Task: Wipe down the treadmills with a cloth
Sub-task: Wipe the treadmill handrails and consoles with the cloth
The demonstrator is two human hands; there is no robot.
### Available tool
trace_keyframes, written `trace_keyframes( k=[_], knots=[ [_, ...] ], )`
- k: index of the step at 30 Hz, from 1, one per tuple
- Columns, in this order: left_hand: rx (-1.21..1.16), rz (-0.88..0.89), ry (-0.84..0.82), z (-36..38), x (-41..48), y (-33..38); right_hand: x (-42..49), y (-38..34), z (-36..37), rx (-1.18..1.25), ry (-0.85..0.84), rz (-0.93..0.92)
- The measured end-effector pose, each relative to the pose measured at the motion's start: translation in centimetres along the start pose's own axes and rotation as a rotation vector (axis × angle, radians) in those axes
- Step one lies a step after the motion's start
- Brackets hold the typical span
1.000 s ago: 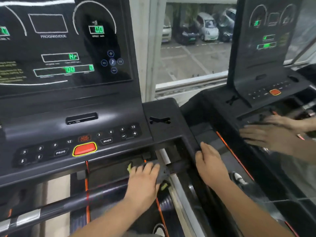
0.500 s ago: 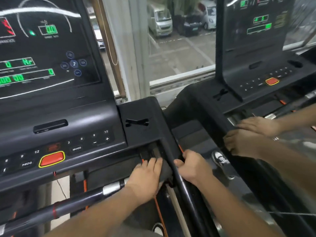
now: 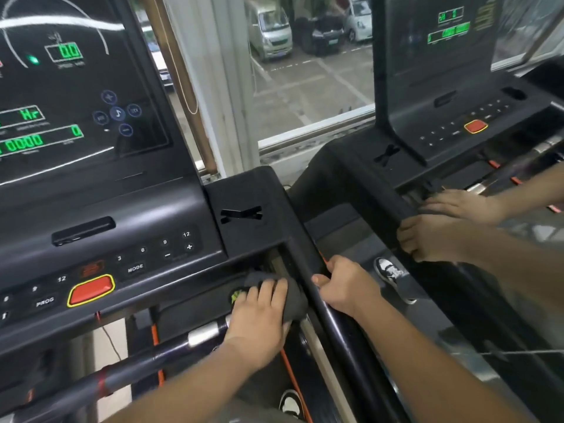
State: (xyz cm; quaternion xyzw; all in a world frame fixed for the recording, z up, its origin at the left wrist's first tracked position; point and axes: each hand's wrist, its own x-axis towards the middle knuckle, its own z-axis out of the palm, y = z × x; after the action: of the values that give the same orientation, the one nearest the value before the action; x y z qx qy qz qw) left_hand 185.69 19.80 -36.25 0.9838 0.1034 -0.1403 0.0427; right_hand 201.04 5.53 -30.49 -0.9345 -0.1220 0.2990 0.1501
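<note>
Where the cloth (image 3: pixel 296 300) sits: bunched under the left hand (image 3: pixel 259 319), on the end of the handlebar (image 3: pixel 137 361) nearest the right hand, just below the console (image 3: pixel 106 233).
Left hand: fingers curved over the dark cloth, clamping it to the bar. The thumb is hidden, so I cannot tell how far it wraps underneath.
Right hand (image 3: pixel 345 285): closed round the black side rail (image 3: pixel 303 254), thumb on the inner side, just beside the left fingertips. It steadies the body and carries nothing.
Step in hand: probably wiping the joint where the bar meets the rail.
Doing it well: wrap the cloth round the bar rather than laying it flat on top. Twist as well as slide, so the underside is reached. Work into the corner between the hands, then draw away from the right hand across the silver pulse sensor (image 3: pixel 203 332).
Care: the red stop button (image 3: pixel 90 290) and keypad lie just ahead of the left knuckles, and the display is lit. A loose cloth edge could press a key.
Rail: the patch under the right hand needs its own pass, so that hand has to shift.
Mirror (image 3: pixel 488 337): beyond the right hand, it repeats both hands.
</note>
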Motion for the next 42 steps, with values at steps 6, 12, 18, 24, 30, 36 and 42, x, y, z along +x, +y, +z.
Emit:
trace_keyframes(
  k=[6, 12, 18, 24, 30, 36, 42],
  knots=[
    [-0.766, -0.262, -0.292, -3.2, 6.5, -2.6, -0.5, -0.1, 0.0, -0.036, 0.023, 0.025],
    [-0.104, -0.068, 0.086, 0.8, -3.0, 0.2, -1.1, -0.1, 0.3, -0.059, 0.033, 0.006],
    [-0.138, -0.139, 0.055, -1.1, 1.0, -0.4, -1.1, -0.2, 0.2, -0.058, 0.047, -0.003],
    [-0.528, -0.243, -0.168, -3.1, 4.6, -1.0, -1.8, 0.3, 1.0, -0.035, 0.071, -0.001],
    [-0.235, 0.047, 0.235, 0.5, -5.0, -1.8, -1.4, -1.0, -0.5, -0.024, 0.075, -0.094],
    [-1.131, -0.394, 0.491, -5.7, -3.0, -5.8, 2.0, -5.4, -2.3, 0.169, 0.083, -0.214],
    [-1.09, -0.263, 0.738, -14.3, -1.0, -8.2, 6.4, -9.4, -4.2, 0.213, 0.0, -0.17]
  ],
)
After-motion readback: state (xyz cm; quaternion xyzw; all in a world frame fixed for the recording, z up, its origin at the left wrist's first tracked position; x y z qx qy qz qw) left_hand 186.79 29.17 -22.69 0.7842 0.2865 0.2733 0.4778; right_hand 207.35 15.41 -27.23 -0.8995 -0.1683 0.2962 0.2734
